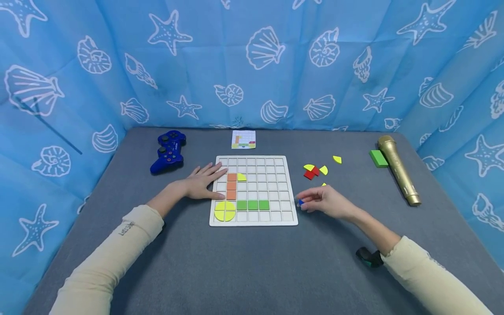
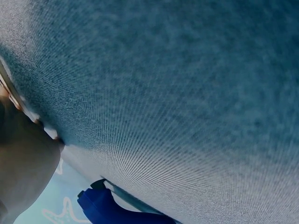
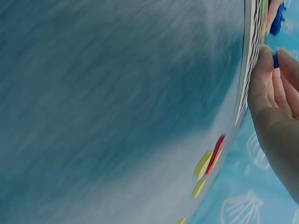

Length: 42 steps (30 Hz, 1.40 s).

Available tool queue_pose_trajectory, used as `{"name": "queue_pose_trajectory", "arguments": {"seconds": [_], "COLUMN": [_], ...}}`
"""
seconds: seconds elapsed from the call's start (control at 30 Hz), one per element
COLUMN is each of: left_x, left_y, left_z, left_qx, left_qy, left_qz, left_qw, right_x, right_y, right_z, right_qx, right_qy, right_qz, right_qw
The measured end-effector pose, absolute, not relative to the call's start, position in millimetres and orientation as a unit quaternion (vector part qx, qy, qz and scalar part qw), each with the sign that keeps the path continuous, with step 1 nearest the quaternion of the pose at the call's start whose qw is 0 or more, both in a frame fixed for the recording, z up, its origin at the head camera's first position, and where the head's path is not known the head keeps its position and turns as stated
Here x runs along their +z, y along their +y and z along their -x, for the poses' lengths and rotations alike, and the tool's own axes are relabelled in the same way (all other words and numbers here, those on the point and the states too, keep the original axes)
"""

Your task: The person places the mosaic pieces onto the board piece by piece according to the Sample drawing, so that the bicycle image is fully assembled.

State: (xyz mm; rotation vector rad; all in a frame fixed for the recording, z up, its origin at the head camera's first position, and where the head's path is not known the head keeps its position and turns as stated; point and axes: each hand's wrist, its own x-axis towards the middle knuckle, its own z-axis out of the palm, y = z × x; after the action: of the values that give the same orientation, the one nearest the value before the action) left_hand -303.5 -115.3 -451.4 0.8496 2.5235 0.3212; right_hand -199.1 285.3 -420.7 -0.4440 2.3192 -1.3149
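Note:
A white grid board lies flat mid-table. My left hand rests on its left edge with the fingers spread. Just off the board's right edge, my right hand pinches a small blue tile between thumb and fingers; the right wrist view shows this blue tile too. On the board sit orange squares, a yellow quarter-circle, a yellow circle of quarter pieces and a row of green squares. In the left wrist view the left hand is mostly cut off.
Right of the board lie red squares and several loose yellow quarter pieces. A printed pattern card lies behind the board. A blue game controller is at left; a green block and gold microphone are at right.

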Motion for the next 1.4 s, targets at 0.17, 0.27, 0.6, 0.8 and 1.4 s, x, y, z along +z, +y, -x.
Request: {"name": "queue_pose_trajectory", "arguments": {"seconds": [0.17,0.27,0.6,0.8,1.4], "left_x": [-454.3,-455.9,-454.6,-455.7,-456.7], "left_y": [-115.3,-115.7,-115.6,-116.0,-115.6], "left_z": [305.2,306.4,304.9,305.4,305.7], "left_qx": [0.114,0.111,0.106,0.105,0.109], "left_qy": [0.918,0.918,0.918,0.92,0.92], "left_qz": [-0.307,-0.307,-0.304,-0.307,-0.302], "left_qw": [0.225,0.225,0.23,0.222,0.226], "right_x": [-420.1,-419.3,-419.0,-417.2,-407.8], "right_y": [265.2,254.8,216.4,196.4,152.1], "right_z": [200.9,201.3,200.5,199.1,194.4], "right_qx": [-0.484,-0.473,-0.491,-0.47,-0.404], "right_qy": [0.823,0.825,0.806,0.821,0.877], "right_qz": [0.175,0.196,0.181,0.177,0.083], "right_qw": [0.24,0.24,0.277,0.271,0.246]}}
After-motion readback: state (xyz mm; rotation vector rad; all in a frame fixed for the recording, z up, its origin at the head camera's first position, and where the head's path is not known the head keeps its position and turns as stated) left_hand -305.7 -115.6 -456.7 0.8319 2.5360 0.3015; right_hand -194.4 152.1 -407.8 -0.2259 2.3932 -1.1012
